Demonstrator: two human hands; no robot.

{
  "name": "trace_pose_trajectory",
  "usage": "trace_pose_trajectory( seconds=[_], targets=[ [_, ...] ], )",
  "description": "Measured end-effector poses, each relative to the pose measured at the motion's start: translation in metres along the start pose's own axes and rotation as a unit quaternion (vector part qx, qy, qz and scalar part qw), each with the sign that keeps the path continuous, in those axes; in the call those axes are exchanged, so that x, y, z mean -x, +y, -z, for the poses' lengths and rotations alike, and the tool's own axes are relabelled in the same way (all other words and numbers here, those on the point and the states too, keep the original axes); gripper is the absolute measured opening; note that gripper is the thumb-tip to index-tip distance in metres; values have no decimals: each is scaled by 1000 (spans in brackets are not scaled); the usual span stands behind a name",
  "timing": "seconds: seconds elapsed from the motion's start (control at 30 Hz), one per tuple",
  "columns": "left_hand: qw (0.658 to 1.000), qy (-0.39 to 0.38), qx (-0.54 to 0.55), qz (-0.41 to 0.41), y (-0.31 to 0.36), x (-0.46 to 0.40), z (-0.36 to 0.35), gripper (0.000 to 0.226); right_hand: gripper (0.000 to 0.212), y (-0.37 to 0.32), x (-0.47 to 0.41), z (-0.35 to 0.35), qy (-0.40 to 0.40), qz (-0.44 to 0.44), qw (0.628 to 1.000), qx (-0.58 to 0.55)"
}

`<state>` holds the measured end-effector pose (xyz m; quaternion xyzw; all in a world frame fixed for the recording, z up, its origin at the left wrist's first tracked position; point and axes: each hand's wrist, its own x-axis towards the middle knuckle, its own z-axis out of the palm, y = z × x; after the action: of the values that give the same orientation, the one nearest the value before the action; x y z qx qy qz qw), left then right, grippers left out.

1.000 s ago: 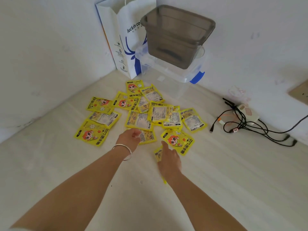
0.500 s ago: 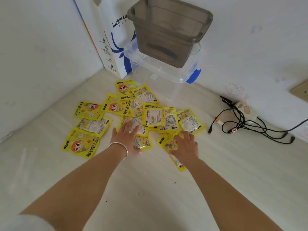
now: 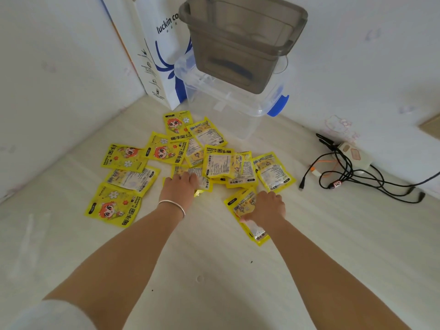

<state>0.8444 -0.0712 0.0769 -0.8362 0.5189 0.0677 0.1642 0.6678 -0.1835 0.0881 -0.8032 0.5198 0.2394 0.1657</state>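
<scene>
On the pale floor (image 3: 214, 270) in this white corner, yellow packets (image 3: 164, 152) lie scattered. Your left hand (image 3: 179, 188) curls its fingers onto a face-down packet (image 3: 206, 182) mid-pile; I can't tell whether it grips. Your right hand (image 3: 267, 207) clasps the nearest packet (image 3: 241, 203), thumb across it.

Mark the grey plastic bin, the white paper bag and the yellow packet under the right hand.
Grey plastic bin (image 3: 233, 60): head view, front wall.
White paper bag (image 3: 164, 51): head view, printed face.
Yellow packet (image 3: 240, 203): head view, upper corner.

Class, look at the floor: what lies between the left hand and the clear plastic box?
Head view: overlapping yellow packets fill the stretch from the left hand to the clear box.
</scene>
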Motion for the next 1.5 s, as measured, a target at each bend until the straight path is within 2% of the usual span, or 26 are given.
trace_pose_trajectory(
  seconds=[0.13,0.33,0.4,0.47,0.53,0.6,0.67,0.77,0.83,0.9,0.97,1.03,1.1,1.2,1.37,1.5],
  targets=[
    [1000,10,-14,-7,-1,8,0,43,72,-2,7,-7,12,42,999,26],
    [999,45,18,-24,4,32,-9,37,62,-7,25,-21,-5,100,993,-69],
    [998,54,31,-28,2,43,-8,36,56,-8,31,-26,-25,90,988,-122],
    [994,78,72,-29,0,51,-7,33,51,-7,34,-33,-49,62,966,-246],
    [987,71,140,-21,1,61,1,26,42,-4,38,-38,-65,37,926,-371],
    [975,51,215,38,7,68,10,29,28,1,45,-41,-71,22,881,-468],
    [928,18,360,94,16,76,20,34,19,9,55,-43,-78,5,826,-559],
    [836,-38,539,96,35,81,28,27,24,27,74,-44,-87,-30,723,-685],
    [803,-71,585,90,53,85,31,25,39,41,90,-45,-78,-47,656,-749],
    [775,-105,619,67,74,88,35,21,50,59,105,-49,-55,-64,607,-790],
    [756,-139,639,29,101,96,42,7,38,81,123,-54,-21,-84,568,-819],
    [742,-165,649,-6,130,109,51,8,17,105,147,-61,14,-99,534,-839],
    [729,-192,655,-43,161,128,61,8,9,132,173,-72,45,-112,509,-853],
    [734,-235,628,-103,209,159,77,1,10,177,213,-90,97,-137,469,-867],
    [754,-276,565,-191,307,219,91,15,12,260,283,-131,169,-182,397,-884],
    [766,-312,512,-232,394,271,88,20,24,327,336,-171,209,-218,338,-891]
  ],
)
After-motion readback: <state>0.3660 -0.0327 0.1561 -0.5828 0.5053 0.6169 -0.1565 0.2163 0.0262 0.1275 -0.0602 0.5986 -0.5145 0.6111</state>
